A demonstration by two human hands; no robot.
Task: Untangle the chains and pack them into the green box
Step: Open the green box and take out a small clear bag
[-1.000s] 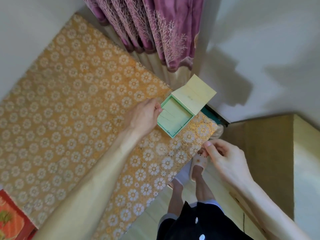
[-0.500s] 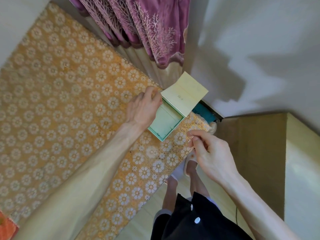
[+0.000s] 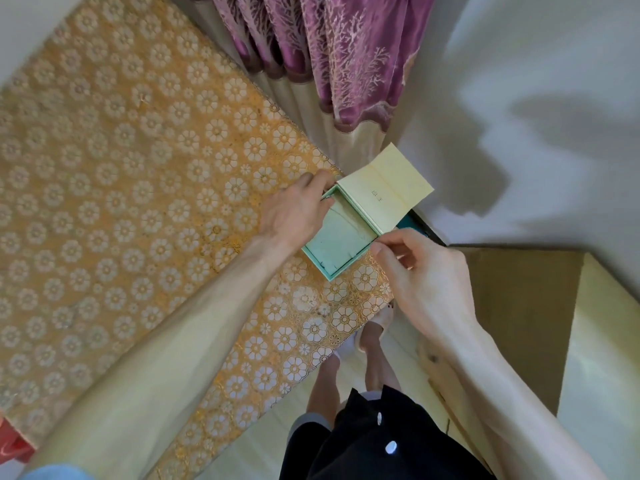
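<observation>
The green box (image 3: 337, 237) lies open at the far right corner of the table, its pale yellow lid (image 3: 384, 190) standing up on the far side. A thin chain shows faintly as a curved line on the box's pale green lining. My left hand (image 3: 294, 213) holds the box's left wall, thumb on the rim and fingers curled along the outside. My right hand (image 3: 419, 275) is at the box's right near corner, thumb and forefinger pinched together at the rim; what they pinch is too fine to see.
A gold floral tablecloth (image 3: 138, 202) covers the table. Purple curtains (image 3: 329, 53) hang behind it. A cardboard box (image 3: 519, 299) stands on the floor to the right. A red object (image 3: 10, 448) sits at the table's near left corner.
My right hand rose from below the table edge to the box's right corner. My left hand shifted further along the box's left wall. The view moved closer.
</observation>
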